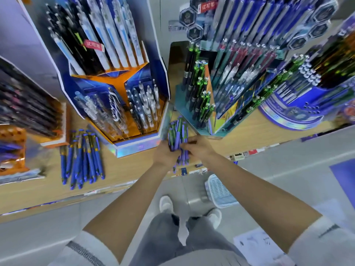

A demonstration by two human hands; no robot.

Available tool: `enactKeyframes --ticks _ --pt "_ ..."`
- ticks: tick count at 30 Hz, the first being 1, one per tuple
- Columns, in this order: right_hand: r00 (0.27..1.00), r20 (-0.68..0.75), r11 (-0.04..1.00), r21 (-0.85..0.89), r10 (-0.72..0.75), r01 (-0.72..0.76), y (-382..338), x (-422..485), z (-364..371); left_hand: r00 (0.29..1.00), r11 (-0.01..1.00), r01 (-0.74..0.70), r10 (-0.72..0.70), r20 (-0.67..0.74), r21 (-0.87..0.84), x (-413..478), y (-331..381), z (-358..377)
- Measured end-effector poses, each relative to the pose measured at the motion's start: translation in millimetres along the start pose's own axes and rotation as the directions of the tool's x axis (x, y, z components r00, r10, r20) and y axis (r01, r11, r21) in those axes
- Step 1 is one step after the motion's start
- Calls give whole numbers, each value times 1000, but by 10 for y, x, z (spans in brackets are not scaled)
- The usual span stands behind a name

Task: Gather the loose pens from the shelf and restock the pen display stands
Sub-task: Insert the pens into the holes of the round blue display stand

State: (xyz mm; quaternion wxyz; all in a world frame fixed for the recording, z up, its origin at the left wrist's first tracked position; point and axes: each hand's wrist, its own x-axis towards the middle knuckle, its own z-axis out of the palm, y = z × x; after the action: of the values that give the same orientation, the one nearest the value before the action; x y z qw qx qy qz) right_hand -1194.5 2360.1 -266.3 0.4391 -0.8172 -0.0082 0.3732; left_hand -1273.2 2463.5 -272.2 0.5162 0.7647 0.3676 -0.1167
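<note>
- Grip: my left hand (pixel 165 153) and right hand (pixel 198 146) both curl round one bundle (pixel 177 135) of purple pens, held over the shelf (pixel 119 169) front, between two stands.
- Loose pens (pixel 82 158): heap on the shelf, well left; near the edge, so a knock could roll them off.
- Blue stand (pixel 138 146): just beside my left hand; a nudge may shift it.
- Bundle: thick, ends uneven; slack fingers would spill pens to the floor (pixel 278 169).
- Green stand (pixel 197 96): rows crowded; forcing pens in may dislodge neighbours.

left stand (pixel 28 104) blurred, cut off at edge
</note>
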Motion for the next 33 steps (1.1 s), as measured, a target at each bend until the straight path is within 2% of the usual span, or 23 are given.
enactKeyframes --ticks 8,11,15,23,27,33 --pt "998 60 997 70 15 -19 25 -63 -100 995 952 76 -52 87 -295 -94 96 -81" --pt "996 89 989 147 2 -15 48 -90 -121 993 938 100 -76 85 -331 -103 98 -83" --pt "995 89 992 124 -37 26 48 -115 -157 991 913 132 -111 77 -386 -126 77 -79" --pt "986 128 977 200 -103 76 139 -284 -217 1000 902 8 4 27 -431 -389 78 -2" --pt "968 213 975 205 -132 88 211 -425 -349 1000 874 25 -31 -4 -485 -544 122 165" --pt "957 238 968 226 -164 110 445 -651 -732 999 852 -5 -21 -42 -523 -883 325 594"
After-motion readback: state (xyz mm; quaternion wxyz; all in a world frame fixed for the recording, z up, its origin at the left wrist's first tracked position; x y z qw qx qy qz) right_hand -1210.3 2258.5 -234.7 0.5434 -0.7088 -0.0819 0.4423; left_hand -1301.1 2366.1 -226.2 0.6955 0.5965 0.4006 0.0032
